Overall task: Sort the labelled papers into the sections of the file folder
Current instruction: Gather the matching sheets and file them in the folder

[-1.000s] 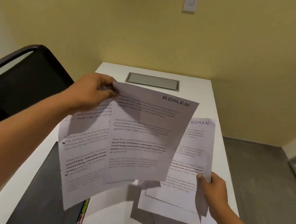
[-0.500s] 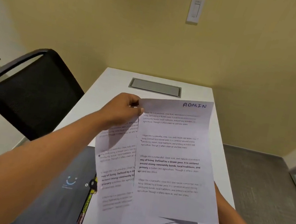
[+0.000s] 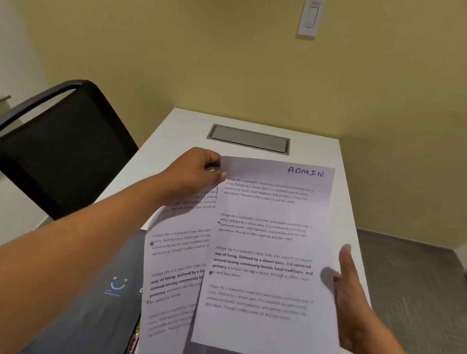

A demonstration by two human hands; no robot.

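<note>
My left hand [image 3: 192,175] pinches the top left corners of two printed sheets and holds them up above the table. The front sheet [image 3: 266,258] carries the handwritten label ADMIN at its top right. A second sheet [image 3: 176,262] hangs tilted behind it to the left, its label hidden. My right hand [image 3: 349,299] is at the front sheet's right edge with thumb up and fingers straight; the fingers are partly hidden behind the paper. The dark grey file folder [image 3: 96,302] with a small smile logo lies on the table at lower left, mostly covered by my arm and the papers.
The white table [image 3: 172,130] runs to the yellow wall, with a grey cable hatch [image 3: 249,138] set in its far end. A black mesh chair [image 3: 48,141] stands at the left. A colourful object's edge [image 3: 133,341] lies beside the folder. Grey floor is at the right.
The sheets in my left hand moved right and now cover the paper that my right hand held. My right hand rose to the front sheet's right edge. The camera tilted up.
</note>
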